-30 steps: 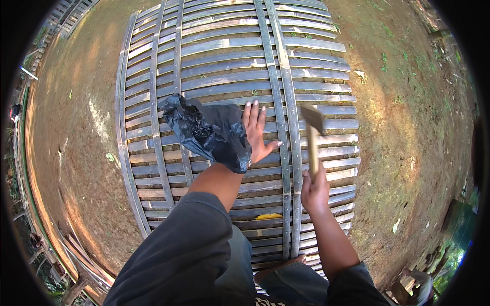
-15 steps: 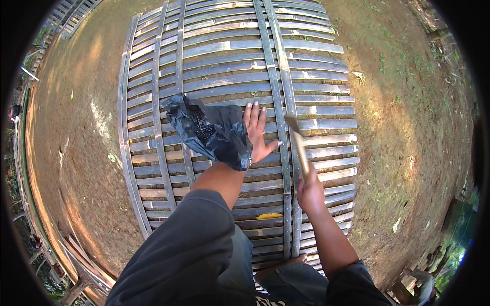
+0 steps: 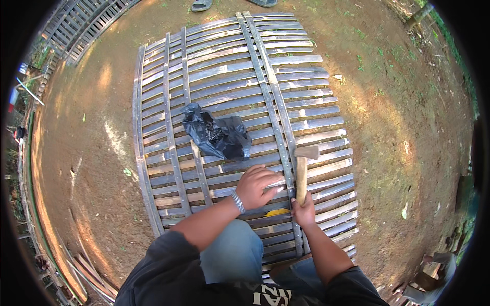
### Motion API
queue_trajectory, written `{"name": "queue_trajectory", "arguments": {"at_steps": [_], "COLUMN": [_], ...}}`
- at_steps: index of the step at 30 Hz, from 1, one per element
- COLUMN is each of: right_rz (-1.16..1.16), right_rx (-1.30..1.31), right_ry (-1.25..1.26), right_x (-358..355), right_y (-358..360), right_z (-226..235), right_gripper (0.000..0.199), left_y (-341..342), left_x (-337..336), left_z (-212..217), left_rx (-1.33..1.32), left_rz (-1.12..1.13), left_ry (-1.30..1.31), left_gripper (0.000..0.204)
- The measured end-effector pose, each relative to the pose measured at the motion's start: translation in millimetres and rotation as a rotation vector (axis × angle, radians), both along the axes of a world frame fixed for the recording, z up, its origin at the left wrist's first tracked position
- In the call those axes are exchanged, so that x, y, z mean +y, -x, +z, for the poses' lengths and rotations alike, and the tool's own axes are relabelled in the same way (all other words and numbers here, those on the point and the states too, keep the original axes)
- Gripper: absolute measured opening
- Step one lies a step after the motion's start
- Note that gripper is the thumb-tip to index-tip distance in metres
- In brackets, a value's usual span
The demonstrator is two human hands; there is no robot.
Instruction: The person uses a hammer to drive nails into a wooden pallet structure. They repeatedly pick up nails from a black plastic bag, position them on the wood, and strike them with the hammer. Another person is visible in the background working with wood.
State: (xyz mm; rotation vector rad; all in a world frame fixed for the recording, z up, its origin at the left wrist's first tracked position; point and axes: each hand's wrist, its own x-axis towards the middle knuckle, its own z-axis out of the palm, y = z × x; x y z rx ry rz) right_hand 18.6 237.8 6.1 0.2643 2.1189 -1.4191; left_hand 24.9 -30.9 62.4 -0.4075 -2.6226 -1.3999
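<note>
My right hand [image 3: 304, 210] grips the pale wooden handle of a hatchet [image 3: 301, 176], its dark metal head uppermost, over the paired lengthwise strips of a bamboo slat panel [image 3: 224, 68]. My left hand [image 3: 258, 186], with a metal watch [image 3: 238, 202] at the wrist, hovers over the slats left of those strips. Its fingers are half bent, the thumb stands apart from them, and I see nothing between them. Just beyond it a crumpled black plastic bag [image 3: 217, 133] lies open on the slats, with small dark pieces inside that I cannot make out.
A yellow leaf [image 3: 277, 212] lies on the panel near my right hand. Bare earth [image 3: 97, 168] surrounds the panel. Beyond its far edge are grey sandals [image 3: 201, 5] on someone's feet. Another slatted panel [image 3: 76, 25] stands far left; long strips [image 3: 92, 278] lie at lower left.
My left hand has lifted off the slats beside the bag and drawn back toward me, its fingers now bent. The hatchet has come nearer, its head turned. Sandals have come into view.
</note>
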Motion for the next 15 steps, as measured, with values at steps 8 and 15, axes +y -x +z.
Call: {"name": "queue_trajectory", "arguments": {"at_steps": [8, 15], "right_rz": [-0.032, -0.04], "right_rx": [-0.045, -0.08], "right_ry": [-0.003, -0.08], "right_x": [-6, -2], "right_y": [-3, 1], "right_z": [2, 12], "right_gripper": [0.033, 0.041], "left_y": [33, 75], "left_x": [-159, -167], "left_z": [37, -19], "left_rx": [-0.288, -0.609], "left_rz": [0.628, 0.278], "left_ry": [0.342, 0.671], "left_gripper": [0.017, 0.046]}}
